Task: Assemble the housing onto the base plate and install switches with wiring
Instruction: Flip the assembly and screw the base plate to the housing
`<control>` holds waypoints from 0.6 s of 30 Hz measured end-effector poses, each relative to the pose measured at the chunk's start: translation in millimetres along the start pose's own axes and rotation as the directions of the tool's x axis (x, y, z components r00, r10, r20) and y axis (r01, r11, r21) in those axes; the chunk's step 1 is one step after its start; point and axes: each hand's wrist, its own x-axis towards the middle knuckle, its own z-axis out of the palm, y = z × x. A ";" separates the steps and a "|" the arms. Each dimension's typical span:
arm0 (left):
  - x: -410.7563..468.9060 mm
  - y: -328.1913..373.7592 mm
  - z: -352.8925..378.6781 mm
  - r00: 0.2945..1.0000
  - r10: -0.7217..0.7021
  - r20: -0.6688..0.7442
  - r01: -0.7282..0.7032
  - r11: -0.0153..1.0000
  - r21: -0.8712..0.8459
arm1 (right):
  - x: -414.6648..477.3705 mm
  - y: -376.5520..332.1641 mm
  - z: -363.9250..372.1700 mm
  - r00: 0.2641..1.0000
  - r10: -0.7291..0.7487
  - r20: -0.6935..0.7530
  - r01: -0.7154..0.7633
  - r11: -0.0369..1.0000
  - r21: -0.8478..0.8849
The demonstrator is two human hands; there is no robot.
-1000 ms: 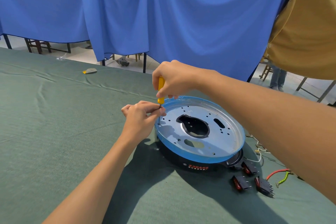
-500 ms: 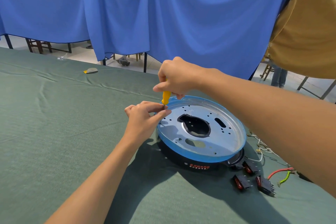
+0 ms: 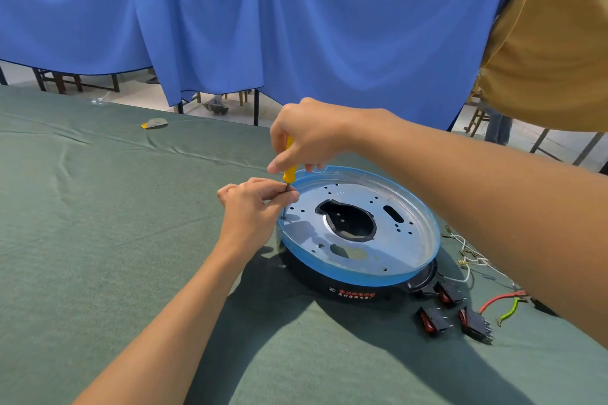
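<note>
Change noted: the right hand (image 3: 309,135) sits differently on the yellow-handled screwdriver (image 3: 289,173) than a second ago, with more of the handle now showing below its fingers. The tool's tip stays at the same hole (image 3: 283,217) near the left rim of the base plate (image 3: 362,250). I judge this to be a regrip between turns, so the fastening at this point is under way and not finished. No screw head can be made out at the tip.

Hands: the right hand's fingers are curled round the handle. The left hand (image 3: 253,207) pinches the steel shaft just below the handle and steadies it upright.

Location: the round metal base plate, its rim covered in blue film, lies on top of the black housing (image 3: 316,279) on the green cloth (image 3: 98,240). Three black rocker switches (image 3: 434,322) with red buttons lie loose just right of the housing, not installed. The wires (image 3: 470,260) trail beside them, including a red lead (image 3: 500,298) and a green one (image 3: 508,311).

Markings: the housing's side carries a printed label (image 3: 355,293), a red line above a white line of Chinese characters with a small round mark to their left. It is too small to read.
</note>
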 end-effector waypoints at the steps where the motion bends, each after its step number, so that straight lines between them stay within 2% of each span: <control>1: 0.2 -0.2 -0.2 1.000 0.001 0.026 0.000 1.000 -0.022 | -0.8 -0.7 -1.1 1.000 -0.017 0.021 0.017 1.000 0.006; 4: -1.3 0.7 0.7 0.996 0.004 0.090 0.001 0.999 -0.051 | 0.0 -0.5 2.2 0.999 -0.033 -0.006 0.032 0.997 -0.069; 6: -2.4 1.0 2.0 0.997 0.004 0.077 0.000 0.998 -0.055 | 1.9 1.2 6.1 0.999 -0.015 -0.030 0.012 0.994 -0.111; 9: -1.9 -0.5 0.2 1.000 -0.014 -0.009 0.014 1.000 -0.022 | 3.4 0.7 8.3 0.999 0.012 0.040 -0.007 0.991 -0.136; 13: 0.1 -4.5 -0.1 0.999 -0.019 0.049 0.023 0.997 -0.069 | 3.2 -2.4 3.6 0.996 -0.021 0.082 0.029 0.994 -0.103; 16: 0.2 -9.3 -1.0 0.988 -0.065 0.138 0.098 0.964 -0.249 | 3.0 -3.0 5.1 0.997 -0.013 0.074 0.023 0.991 -0.135; 18: 1.2 -14.5 -2.0 0.984 -0.134 0.121 0.173 0.893 -0.415 | 3.4 -2.2 7.6 0.999 0.006 0.046 0.001 0.989 -0.145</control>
